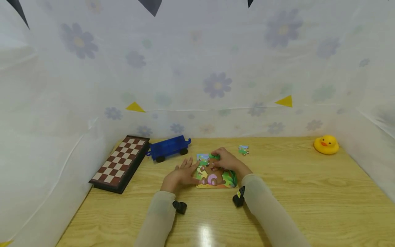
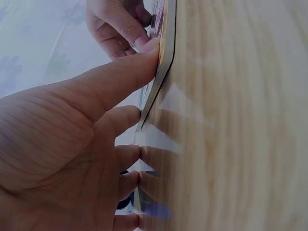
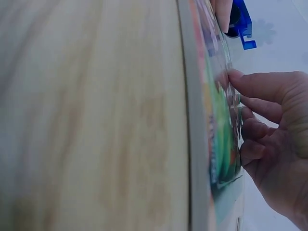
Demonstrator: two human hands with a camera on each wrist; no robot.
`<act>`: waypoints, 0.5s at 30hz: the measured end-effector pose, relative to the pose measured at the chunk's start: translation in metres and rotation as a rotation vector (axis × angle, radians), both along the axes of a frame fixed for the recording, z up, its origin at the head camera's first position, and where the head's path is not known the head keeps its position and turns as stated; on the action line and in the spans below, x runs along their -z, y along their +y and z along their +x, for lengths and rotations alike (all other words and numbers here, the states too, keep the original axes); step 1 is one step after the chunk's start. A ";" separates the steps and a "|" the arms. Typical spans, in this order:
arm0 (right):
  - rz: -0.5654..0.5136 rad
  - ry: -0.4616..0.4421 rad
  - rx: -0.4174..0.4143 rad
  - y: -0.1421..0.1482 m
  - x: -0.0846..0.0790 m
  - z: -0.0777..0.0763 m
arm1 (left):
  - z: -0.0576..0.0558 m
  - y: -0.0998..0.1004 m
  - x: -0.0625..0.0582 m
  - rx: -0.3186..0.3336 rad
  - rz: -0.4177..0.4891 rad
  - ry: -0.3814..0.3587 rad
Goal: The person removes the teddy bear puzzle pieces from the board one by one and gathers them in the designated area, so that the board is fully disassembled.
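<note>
Grip released, the left hand (image 1: 181,176) is bracing the bear jigsaw (image 1: 213,179) on the surface (image 1: 324,188); the right hand (image 1: 229,160) is touching it, grip unclear. Gentle, even pressing should be helping.

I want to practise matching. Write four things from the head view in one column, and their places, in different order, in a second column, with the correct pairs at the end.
Things
1. yellow rubber duck
2. chessboard
3. blue toy wagon
4. bear jigsaw puzzle

Places
A. beside the chessboard's far end
B. touched by the left hand and right hand
C. near the table's far right corner
D. along the table's left edge

Pairs: 1-C, 2-D, 3-A, 4-B
</note>
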State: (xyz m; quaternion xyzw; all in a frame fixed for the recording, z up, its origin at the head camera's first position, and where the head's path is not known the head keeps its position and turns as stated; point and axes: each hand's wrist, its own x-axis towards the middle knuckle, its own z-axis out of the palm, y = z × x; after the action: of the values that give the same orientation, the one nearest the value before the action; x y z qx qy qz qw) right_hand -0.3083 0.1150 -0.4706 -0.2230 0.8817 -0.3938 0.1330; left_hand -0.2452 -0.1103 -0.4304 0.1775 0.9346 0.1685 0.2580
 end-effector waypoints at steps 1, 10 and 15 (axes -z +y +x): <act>-0.005 0.006 -0.009 0.000 0.000 -0.001 | 0.000 0.000 0.000 0.001 -0.003 0.000; -0.106 0.034 -0.042 -0.001 0.000 -0.007 | -0.002 0.000 0.003 0.005 -0.012 0.009; -0.143 -0.029 0.034 -0.001 -0.001 -0.003 | -0.001 -0.001 0.003 -0.002 0.000 0.004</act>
State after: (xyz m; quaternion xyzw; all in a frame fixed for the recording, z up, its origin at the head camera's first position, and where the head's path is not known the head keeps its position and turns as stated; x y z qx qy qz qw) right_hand -0.3117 0.1145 -0.4697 -0.2110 0.8531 -0.4612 0.1229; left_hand -0.2458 -0.1113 -0.4330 0.1767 0.9353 0.1686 0.2562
